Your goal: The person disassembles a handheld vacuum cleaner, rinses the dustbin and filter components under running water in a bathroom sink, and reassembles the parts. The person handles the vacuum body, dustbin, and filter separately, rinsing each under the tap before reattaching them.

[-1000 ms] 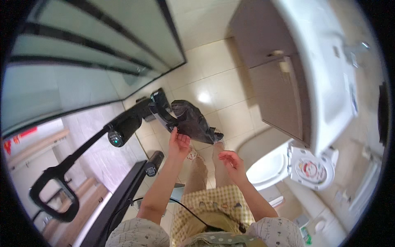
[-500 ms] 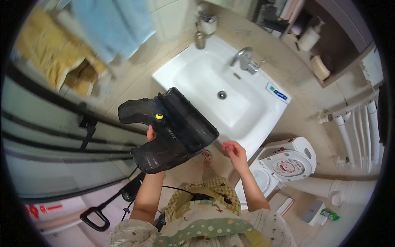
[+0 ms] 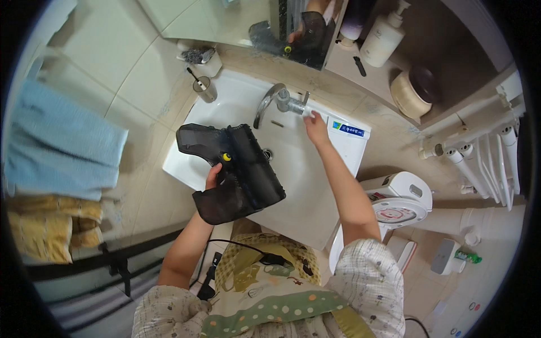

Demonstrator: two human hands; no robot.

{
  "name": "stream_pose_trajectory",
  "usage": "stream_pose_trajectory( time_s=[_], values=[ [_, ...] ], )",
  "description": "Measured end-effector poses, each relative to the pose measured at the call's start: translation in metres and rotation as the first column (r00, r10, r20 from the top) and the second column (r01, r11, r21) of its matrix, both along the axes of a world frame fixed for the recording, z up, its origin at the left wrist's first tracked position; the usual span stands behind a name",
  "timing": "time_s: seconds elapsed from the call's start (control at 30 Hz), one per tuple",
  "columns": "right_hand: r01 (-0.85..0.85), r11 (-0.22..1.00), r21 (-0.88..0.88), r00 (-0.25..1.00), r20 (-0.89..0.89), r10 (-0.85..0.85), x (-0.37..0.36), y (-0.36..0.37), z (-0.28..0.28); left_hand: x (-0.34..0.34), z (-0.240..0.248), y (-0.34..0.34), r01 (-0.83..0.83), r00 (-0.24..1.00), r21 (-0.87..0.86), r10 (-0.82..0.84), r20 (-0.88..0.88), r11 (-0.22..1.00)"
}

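Dust bin [image 3: 234,172], dark and translucent, stays steadiest over the sink [image 3: 293,169] with left hand [image 3: 214,177] fingers clenched around it while right hand [image 3: 315,127] fingers press the tap [image 3: 276,98] lever.

The left hand [image 3: 214,176] was mostly hidden behind the dark plastic tank [image 3: 232,172]; the blue towel [image 3: 56,147] ran past the picture's rim.

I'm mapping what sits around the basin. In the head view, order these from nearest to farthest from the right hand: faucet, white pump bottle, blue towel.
1. Faucet, just left of the right hand.
2. White pump bottle, on the shelf above.
3. Blue towel, far left.
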State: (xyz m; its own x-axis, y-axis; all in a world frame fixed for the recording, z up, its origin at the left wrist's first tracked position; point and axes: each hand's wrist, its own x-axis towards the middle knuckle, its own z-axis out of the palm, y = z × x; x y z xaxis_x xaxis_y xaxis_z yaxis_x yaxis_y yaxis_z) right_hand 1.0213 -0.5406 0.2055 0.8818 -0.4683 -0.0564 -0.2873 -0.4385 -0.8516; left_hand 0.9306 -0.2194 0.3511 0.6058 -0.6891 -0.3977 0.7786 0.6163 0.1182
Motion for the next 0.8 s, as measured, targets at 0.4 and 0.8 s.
stream_pose_trajectory(
  time_s=[0.4, 0.8],
  values=[
    [0.186, 0.961, -0.202, 0.950, -0.212, -0.228, 0.061, -0.025, -0.003, 0.104, -0.035, 0.016, 0.265, 0.960, -0.058, -0.269, -0.073, 0.962],
    [-0.200, 0.973, 0.117, 0.970, -0.115, 0.214, -0.052, 0.174, 0.052, 0.114, -0.067, 0.017, 0.390, 0.914, 0.025, -0.384, -0.127, 0.920]
  ],
)
